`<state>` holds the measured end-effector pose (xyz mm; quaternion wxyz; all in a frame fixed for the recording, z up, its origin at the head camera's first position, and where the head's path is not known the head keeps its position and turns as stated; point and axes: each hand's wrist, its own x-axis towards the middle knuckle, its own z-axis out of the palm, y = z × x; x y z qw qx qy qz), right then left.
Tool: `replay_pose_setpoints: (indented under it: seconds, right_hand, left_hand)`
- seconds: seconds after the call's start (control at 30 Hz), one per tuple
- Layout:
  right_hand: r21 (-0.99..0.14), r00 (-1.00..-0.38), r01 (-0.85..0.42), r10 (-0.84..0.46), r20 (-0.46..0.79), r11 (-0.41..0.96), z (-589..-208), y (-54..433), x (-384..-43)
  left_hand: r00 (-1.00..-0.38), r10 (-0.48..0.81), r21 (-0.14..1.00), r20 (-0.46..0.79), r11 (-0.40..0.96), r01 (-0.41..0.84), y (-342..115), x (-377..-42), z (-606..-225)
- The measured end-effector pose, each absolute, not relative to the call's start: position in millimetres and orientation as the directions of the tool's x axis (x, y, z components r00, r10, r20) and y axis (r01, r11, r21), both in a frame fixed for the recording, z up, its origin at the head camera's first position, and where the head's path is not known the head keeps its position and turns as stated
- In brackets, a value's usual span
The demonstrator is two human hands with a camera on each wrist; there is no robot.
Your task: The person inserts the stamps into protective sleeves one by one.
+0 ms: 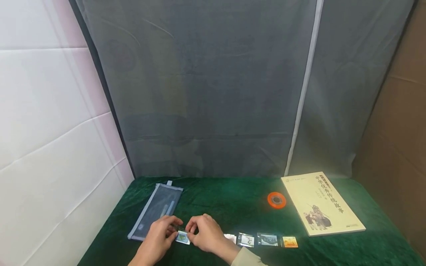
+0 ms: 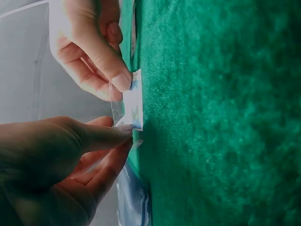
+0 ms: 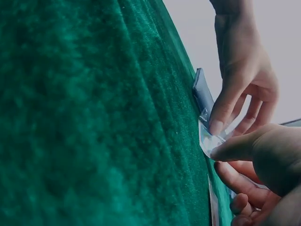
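A small blue-green picture stamp (image 1: 182,237) with a white border is held just above the green cloth, between both hands. Clear plastic film (image 2: 116,107), like a thin sleeve, stands up along it in the left wrist view. My left hand (image 1: 158,234) pinches the near-left end between thumb and fingers. From the other side, my right hand (image 1: 206,233) pinches the opposite end with thumb and forefinger. To the right lie more small pictures in a row: a pale one (image 1: 230,238) partly hidden by the right hand, two in dark-edged sleeves (image 1: 246,240), and an orange one (image 1: 290,242).
A grey zip pouch (image 1: 154,208) with mesh front lies left, just beyond the left hand. An orange ring-shaped disc (image 1: 276,200) sits back right, beside a cream book (image 1: 324,205). Grey cloth (image 1: 213,111) hangs behind the green-covered table (image 1: 226,195); panels stand at both sides.
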<state>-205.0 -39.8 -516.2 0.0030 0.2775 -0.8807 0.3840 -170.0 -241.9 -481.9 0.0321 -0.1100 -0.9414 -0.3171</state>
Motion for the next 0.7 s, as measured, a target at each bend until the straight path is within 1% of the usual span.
replay_pose_setpoints:
  seconds: [0.23,0.37,0.43,0.5,0.57,0.7]
  right_hand:
    - [-0.584,-0.833,-0.54,-0.482,0.27,0.606,-517.9,-36.7,-206.1]
    - [-0.535,-0.832,-0.551,-0.474,0.288,0.64,-518.0,-37.0,-206.4]
    - [-0.537,-0.836,-0.544,-0.471,0.28,0.645,-517.0,-35.8,-205.6]
    - [-0.556,-0.837,-0.54,-0.476,0.272,0.632,-514.3,-32.5,-204.8]
    - [-0.602,-0.842,-0.523,-0.477,0.253,0.603,-509.6,-25.0,-204.5]
    - [-0.698,-0.854,-0.48,-0.465,0.234,0.531,-498.7,6.4,-206.2]
  left_hand:
    - [-0.969,0.205,0.585,0.137,0.773,0.246,-239.5,-176.5,-485.4]
    - [-0.969,0.188,0.522,0.163,0.817,0.246,-236.8,-176.7,-485.3]
    - [-0.965,0.179,0.483,0.19,0.839,0.25,-234.0,-175.3,-484.6]
    - [-0.961,0.171,0.447,0.219,0.857,0.254,-230.6,-172.1,-483.1]
    - [-0.956,0.159,0.425,0.246,0.869,0.254,-225.0,-168.3,-479.4]
    - [-0.941,0.14,0.396,0.308,0.881,0.26,-208.3,-164.4,-467.9]
